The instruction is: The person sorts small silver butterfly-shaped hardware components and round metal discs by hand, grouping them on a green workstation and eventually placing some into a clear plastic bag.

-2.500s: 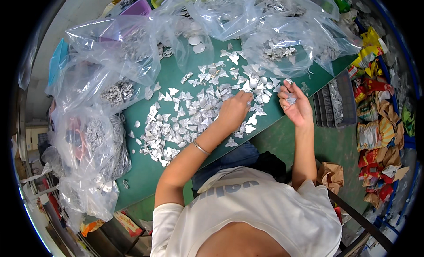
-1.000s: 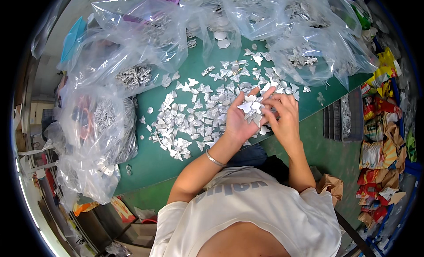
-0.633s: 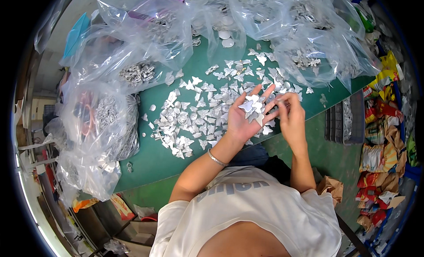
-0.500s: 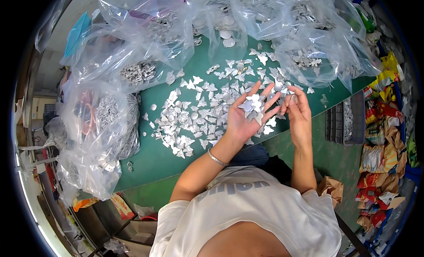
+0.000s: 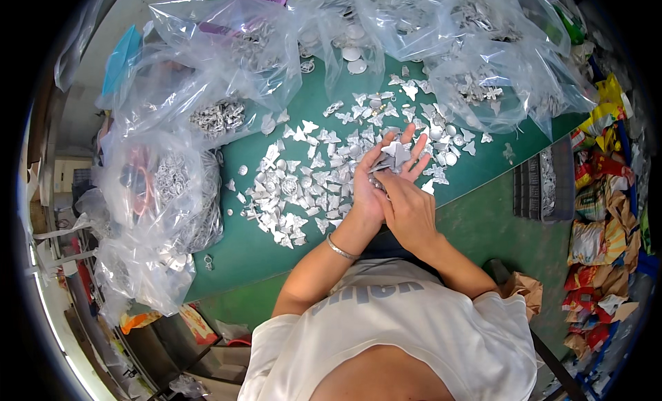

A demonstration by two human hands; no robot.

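Observation:
My left hand is palm up over the table's near side, fingers spread around a small stack of flat silver metal pieces, shaped somewhat like butterflies. Across that palm reaches my right hand, its fingers pinched together at the lower edge of the stack. What those fingertips hold is hidden by the hand itself. Beyond and to the left of both hands, a loose spread of similar silver pieces covers the green table, with some round discs among them.
Clear plastic bags of metal parts line the table's far side, including a bag at right and a bag at left. A dark plastic crate stands beyond the right edge. Colourful packages are piled further right.
My right hand has swung left from beside the left hand and now reaches across its palm, fingertips at the metal pieces. The left hand stays nearly in place, still holding the stack.

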